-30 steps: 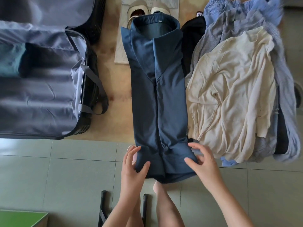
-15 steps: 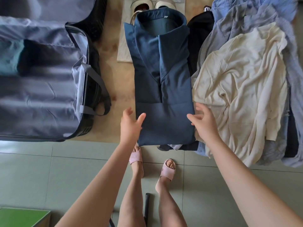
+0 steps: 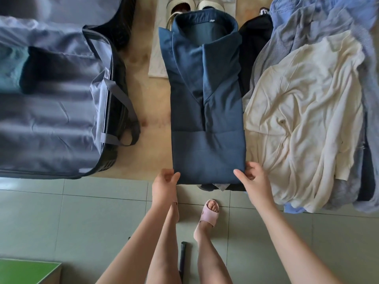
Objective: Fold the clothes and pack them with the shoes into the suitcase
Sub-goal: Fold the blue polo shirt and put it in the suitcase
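Floor: grey-green tiled floor (image 3: 82,212) at 6 o'clock, meeting a tan floor mat (image 3: 149,140) that runs up towards 12.
Corner: green-topped block (image 3: 26,271) at 7 o'clock, cut off by the edge.
Feet: bare legs at 6 o'clock, with a pink rubber slipper (image 3: 207,214) on the one foot that shows.
Left hand: the left hand (image 3: 165,185) is just below centre. Its fingers are curled and its thumb lies on the near left corner of the shirt, gripping it.
Right hand: the right hand (image 3: 253,181) is at 5 o'clock, with its thumb on top and its fingers at the side edge, pinching the near right corner.
Shirt: dark blue collared shirt (image 3: 207,119) at centre, flat on the mat. It is folded into a long rectangle with the hem end doubled up over the front and the collar pointing to 12.
Suitcase: grey soft-sided suitcase (image 3: 51,119) at 9 o'clock, lying open beside the shirt and not touching it. A grey webbing strap (image 3: 123,103) hangs over its rim.
Pile: cream knit top (image 3: 307,111) at 3 o'clock, on top of loose blue-grey garments (image 3: 297,27), its edge touching the shirt.
Behind: black garment (image 3: 254,48) at 1 o'clock, against the shirt's right shoulder.
Shoes: cream-coloured shoes (image 3: 192,5) at 12 o'clock on a pale cloth bag (image 3: 159,58), just beyond the collar.
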Motion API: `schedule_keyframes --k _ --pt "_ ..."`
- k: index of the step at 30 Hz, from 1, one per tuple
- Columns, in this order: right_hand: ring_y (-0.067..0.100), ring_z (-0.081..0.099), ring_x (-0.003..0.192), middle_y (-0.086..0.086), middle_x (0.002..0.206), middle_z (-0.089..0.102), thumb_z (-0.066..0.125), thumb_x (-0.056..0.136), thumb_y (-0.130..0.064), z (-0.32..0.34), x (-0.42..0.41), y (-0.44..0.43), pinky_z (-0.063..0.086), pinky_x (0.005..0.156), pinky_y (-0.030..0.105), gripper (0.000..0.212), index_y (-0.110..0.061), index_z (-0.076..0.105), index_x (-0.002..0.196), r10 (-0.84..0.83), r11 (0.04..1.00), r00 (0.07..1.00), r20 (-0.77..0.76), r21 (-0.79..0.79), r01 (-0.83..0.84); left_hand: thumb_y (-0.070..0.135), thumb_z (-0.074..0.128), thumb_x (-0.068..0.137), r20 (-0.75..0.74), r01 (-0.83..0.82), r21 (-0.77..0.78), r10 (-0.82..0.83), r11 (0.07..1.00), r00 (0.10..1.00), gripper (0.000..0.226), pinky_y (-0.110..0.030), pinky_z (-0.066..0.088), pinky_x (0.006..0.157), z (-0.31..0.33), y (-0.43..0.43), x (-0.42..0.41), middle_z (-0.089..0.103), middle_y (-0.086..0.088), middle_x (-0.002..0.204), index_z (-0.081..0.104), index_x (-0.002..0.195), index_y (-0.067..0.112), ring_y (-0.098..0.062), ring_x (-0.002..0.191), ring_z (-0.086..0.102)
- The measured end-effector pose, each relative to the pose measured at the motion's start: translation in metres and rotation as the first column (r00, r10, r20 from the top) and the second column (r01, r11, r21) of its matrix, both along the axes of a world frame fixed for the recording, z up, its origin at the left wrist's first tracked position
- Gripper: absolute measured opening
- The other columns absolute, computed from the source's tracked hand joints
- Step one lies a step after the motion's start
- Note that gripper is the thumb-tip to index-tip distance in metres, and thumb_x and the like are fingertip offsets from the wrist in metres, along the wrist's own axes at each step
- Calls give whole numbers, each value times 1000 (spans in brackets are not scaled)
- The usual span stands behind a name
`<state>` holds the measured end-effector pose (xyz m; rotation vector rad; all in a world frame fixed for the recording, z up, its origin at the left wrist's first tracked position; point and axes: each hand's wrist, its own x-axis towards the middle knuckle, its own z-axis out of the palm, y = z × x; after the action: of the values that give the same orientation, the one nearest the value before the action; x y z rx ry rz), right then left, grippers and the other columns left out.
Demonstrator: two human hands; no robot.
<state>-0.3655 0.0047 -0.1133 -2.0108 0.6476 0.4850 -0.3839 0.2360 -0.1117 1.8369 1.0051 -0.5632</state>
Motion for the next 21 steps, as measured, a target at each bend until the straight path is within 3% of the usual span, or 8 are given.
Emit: schedule_keyframes --k 2,5,9,12,14,17,19,21 --pt "21 62 83 3 87 68 69 85 -28 -1 1 -1 43 68 31 24 -19 55 102 27 998 1000 -1 -54 -27 21 55 95 47 -2 16 1 1000 999 16 -23 34 69 3 1 2 61 0 94 57 105 9 -17 88 56" --pt "24 59 78 5 79 66 66 88 -31 2 5 -2 38 65 32 22 -15 56 98 109 979 993 49 -177 -98 21 51 97 117 14 20 -16 1000 993 12 -20 36 61 5 3 1 59 2 93 54 103 11 -15 84 53" --pt "24 54 68 -1 63 58 68 87 -28 0 4 -1 31 61 30 26 -8 56 99 218 936 975 41 -292 -197 17 53 96 142 40 26 -43 999 989 3 -25 36 70 -4 10 -9 61 -3 96 53 97 15 -23 92 57" --pt "25 57 85 -1 80 60 71 83 -24 -2 -1 0 36 68 28 40 -7 53 114 228 924 972 54 -327 -198 14 57 93 115 88 29 -91 996 989 17 -27 38 72 -10 14 -14 59 2 94 51 109 15 -25 94 58" --pt "26 48 108 8 108 57 79 76 -23 -2 -6 -1 41 89 33 60 -5 48 124 295 900 934 201 -386 -201 13 67 86 196 136 82 -150 987 969 38 -28 43 76 -11 18 -16 55 2 103 47 118 16 -21 94 57" --pt "31 33 129 18 139 37 87 61 -29 -5 -13 -7 30 107 41 83 -12 42 128 563 775 781 271 -500 -385 15 80 69 293 387 335 -485 859 824 59 -28 38 85 -13 22 -19 48 3 114 48 117 24 -16 99 48" --pt "31 28 135 14 148 24 90 57 -21 -10 -17 -12 27 110 40 86 -19 40 127 710 656 677 195 -532 -535 17 83 60 263 548 456 -694 701 670 66 -31 35 88 -14 19 -22 46 2 120 47 114 29 -20 105 44" --pt "31 28 136 9 152 19 89 57 -10 -12 -17 -15 30 110 41 81 -23 43 122 744 615 651 151 -538 -577 17 84 54 221 618 508 -785 599 579 69 -33 35 90 -17 12 -26 45 0 122 46 111 29 -23 107 43"
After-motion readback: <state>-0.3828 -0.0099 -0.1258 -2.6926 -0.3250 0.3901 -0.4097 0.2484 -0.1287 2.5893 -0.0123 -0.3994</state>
